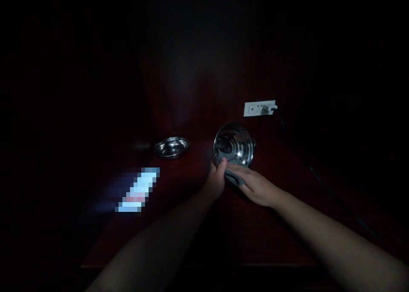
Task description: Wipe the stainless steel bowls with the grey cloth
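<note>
A shiny stainless steel pot point(241, 136) lies tilted on the dark red table, its mouth facing me. My left hand point(216, 180) grips the near left side of its rim, thumb up and fingers mostly hidden behind the metal. A grey cloth point(234, 177) hangs over the lower rim and reaches into the pot. My right hand point(257, 185) presses that cloth against the inner wall; its fingertips are hidden within the cloth and pot. To the left sits a shallow round steel dish or lid point(172, 148), apart from both hands.
A bright, pixelated screen point(139, 191) lies on the left of the table point(179, 185). On the back wall is a white socket plate point(252, 108) with a plug point(270, 108) in it. A dark cable point(343, 209) runs along the right. Surroundings are very dark.
</note>
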Tool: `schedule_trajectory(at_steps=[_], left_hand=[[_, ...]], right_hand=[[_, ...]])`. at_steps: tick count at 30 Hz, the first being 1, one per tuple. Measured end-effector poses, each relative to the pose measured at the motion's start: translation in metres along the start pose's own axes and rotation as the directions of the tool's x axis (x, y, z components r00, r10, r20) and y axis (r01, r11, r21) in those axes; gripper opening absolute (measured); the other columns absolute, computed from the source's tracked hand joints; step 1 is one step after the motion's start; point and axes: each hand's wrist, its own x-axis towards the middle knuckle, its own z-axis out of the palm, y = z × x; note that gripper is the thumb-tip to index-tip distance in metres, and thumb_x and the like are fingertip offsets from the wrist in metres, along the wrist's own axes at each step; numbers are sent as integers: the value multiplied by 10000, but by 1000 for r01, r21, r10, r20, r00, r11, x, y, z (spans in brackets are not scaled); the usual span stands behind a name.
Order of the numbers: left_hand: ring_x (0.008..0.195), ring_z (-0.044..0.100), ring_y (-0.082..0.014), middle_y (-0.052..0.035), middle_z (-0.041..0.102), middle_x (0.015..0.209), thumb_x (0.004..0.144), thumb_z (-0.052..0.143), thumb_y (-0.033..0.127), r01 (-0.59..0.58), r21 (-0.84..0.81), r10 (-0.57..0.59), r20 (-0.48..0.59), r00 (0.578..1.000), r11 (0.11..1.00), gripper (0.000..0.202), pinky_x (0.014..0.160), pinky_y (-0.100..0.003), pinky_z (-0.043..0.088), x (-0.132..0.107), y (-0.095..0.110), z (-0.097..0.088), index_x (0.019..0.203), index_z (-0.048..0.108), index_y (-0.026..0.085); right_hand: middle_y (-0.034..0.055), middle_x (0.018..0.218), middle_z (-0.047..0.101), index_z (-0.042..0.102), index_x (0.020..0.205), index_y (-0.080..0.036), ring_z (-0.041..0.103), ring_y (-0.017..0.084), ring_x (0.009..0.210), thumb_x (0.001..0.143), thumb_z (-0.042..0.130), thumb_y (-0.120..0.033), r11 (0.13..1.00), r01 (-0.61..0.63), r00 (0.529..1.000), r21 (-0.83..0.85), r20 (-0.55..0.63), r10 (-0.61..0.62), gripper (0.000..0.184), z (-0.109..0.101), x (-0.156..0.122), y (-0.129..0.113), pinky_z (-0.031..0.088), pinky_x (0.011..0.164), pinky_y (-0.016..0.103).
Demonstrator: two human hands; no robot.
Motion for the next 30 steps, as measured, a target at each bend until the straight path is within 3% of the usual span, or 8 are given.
schedule_trajectory(at_steps=[10,14,19,24,30], left_hand=[[1154,500,-206,-71,568,1202,759,588,408,94,-72,-93,12,996,993,496,1005,-365,364,-2,6,4,1202,472,218],[1050,569,-229,-78,539,1233,741,589,462,149,-43,-148,21,989,988,555,874,-414,477,-5,12,6,1230,423,260],[938,618,-228,-81,544,1220,723,589,497,180,-17,-180,14,984,984,582,739,-405,538,-6,13,6,1234,404,287],[965,611,-233,-75,578,1183,713,617,463,179,-36,-180,-4,984,983,554,769,-398,531,-6,13,4,1200,450,259],[1102,543,-254,-94,628,1111,707,642,398,183,-101,-174,89,981,978,450,948,-400,426,-5,14,3,1084,561,167]], right_hand=[[86,1409,356,304,1379,-206,286,243,1313,857,415,-206,979,-123,991,-164,21,128,534,2,-2,6,243,1069,521],[105,1402,360,366,1349,-182,293,263,1308,836,452,-215,945,-179,981,-275,23,192,521,0,-2,14,240,1065,529],[105,1324,470,502,1249,-176,392,257,1255,835,453,-208,934,-194,979,-301,4,205,418,-3,-3,16,271,1058,522],[82,1266,534,498,1254,-209,488,232,1179,852,444,-217,969,-155,988,-192,-9,156,406,-5,-2,11,321,1049,487],[36,1236,566,499,1243,-255,511,199,1156,878,417,-223,995,-81,997,55,14,80,374,-11,2,0,363,1030,432]])
